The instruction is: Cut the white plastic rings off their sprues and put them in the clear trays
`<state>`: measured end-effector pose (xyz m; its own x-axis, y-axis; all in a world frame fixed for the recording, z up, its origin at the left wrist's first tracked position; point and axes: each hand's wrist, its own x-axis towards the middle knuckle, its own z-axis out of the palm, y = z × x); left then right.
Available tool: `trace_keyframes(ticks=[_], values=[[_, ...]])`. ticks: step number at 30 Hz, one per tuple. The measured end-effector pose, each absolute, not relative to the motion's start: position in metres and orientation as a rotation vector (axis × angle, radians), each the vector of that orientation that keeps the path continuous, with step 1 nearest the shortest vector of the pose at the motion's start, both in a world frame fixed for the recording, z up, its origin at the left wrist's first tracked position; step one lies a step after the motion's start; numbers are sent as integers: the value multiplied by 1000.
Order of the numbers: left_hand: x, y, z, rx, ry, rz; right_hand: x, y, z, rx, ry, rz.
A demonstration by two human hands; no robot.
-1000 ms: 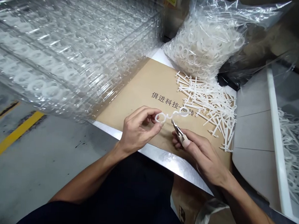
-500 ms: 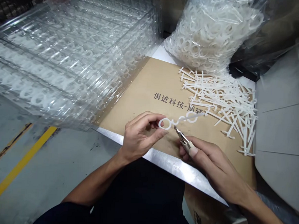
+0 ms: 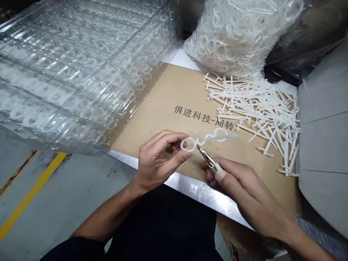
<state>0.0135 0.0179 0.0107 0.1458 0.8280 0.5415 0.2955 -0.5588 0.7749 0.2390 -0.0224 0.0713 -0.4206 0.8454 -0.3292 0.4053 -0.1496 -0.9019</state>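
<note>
Just above the person's lap, the left hand (image 3: 160,160) is pinching a white plastic strip of joined rings (image 3: 210,137), with its fingers (image 3: 168,140) curling over the nearest ring and the thumb pressing up from beneath, so the strip is being held clear of the paper. The right hand (image 3: 240,188) is closing its fingers around the pale grips of small cutters (image 3: 209,162), and their pointed tips are sitting right at the edge of that ring. Doing this well seems to call for a steady pinch, with the tips kept close and square to the plastic. Compared with the earlier frame, the tips are sitting closer to the ring, while the left hand's pinch is looking much the same.

Beneath the hands, a brown paper sheet (image 3: 145,141) printed with dark Chinese characters is lying on the steel surface (image 3: 194,188). Loose white plastic stems (image 3: 263,110) are spreading across its far corner, and a clear bag of white rings (image 3: 231,33) is slumping behind them. To the left, a stack of clear trays (image 3: 79,74) is holding rows of rings, above a grey floor (image 3: 25,205).
</note>
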Motion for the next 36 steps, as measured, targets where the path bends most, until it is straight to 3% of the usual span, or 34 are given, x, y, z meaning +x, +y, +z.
trace_keyframes(ticks=[36], values=[[15,17,14,2043,1074,1383,238,-23,64,-1386,-1723,1543]])
